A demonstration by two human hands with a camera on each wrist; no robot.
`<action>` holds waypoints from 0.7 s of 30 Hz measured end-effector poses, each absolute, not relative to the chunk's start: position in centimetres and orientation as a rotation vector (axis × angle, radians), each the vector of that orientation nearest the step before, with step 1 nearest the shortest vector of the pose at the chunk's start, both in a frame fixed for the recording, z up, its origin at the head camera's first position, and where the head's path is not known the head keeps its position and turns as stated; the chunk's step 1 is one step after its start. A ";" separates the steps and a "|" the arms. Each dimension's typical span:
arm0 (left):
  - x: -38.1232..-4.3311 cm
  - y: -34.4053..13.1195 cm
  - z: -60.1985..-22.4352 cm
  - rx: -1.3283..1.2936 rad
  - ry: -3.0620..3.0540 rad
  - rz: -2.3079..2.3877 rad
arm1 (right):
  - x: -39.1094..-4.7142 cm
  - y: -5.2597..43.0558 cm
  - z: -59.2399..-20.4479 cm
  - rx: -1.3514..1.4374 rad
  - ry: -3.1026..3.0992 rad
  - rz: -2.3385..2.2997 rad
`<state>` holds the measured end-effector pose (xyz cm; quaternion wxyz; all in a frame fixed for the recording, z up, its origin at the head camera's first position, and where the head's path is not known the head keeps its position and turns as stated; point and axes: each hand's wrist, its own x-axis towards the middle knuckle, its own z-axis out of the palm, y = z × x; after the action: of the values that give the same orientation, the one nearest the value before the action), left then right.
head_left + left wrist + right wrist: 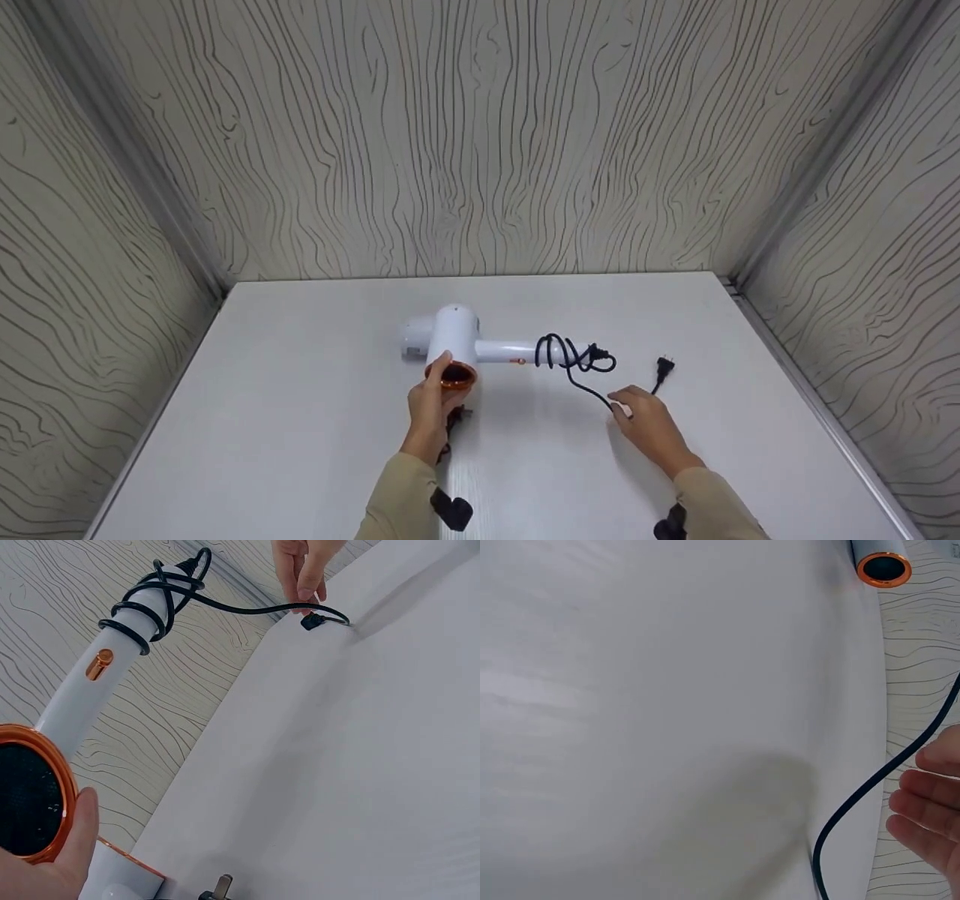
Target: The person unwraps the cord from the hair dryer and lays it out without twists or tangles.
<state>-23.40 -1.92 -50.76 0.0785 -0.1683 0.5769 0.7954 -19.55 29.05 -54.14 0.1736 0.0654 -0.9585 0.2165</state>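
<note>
My left hand (429,409) grips a white hair dryer (454,334) by its barrel, thumb beside the orange-rimmed opening (69,787). The dryer's handle (82,701) points right, with its black cord (555,349) coiled round the far end. From the coils a loose length of cord (247,611) runs to my right hand (649,424), which pinches it between thumb and fingers. The cord's plug (664,367) hangs just beyond the right hand. In the right wrist view the cord (855,795) bends down past the fingertips (904,802).
A second white appliance (417,336) lies on the white table (300,390) behind the held dryer; in the right wrist view an orange-rimmed white cylinder (885,570) shows. Another black cord (448,439) with a plug (463,412) lies beside the left wrist. Wood-patterned walls (480,150) surround the table.
</note>
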 end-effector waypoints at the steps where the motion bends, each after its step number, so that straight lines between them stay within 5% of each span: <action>1: -23.4 -1.9 -50.8 -0.506 1.722 2.391 | -19.6 28.9 -54.0 0.206 -2.690 0.598; 21: -23.3 -1.9 -50.6 -0.510 1.723 2.407 | -19.9 25.4 -52.6 0.350 -2.482 0.516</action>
<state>-23.33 -1.92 -50.61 0.0689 -0.1693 0.5722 0.7995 -19.93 25.40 -52.61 0.2873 0.1312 -0.9289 0.1932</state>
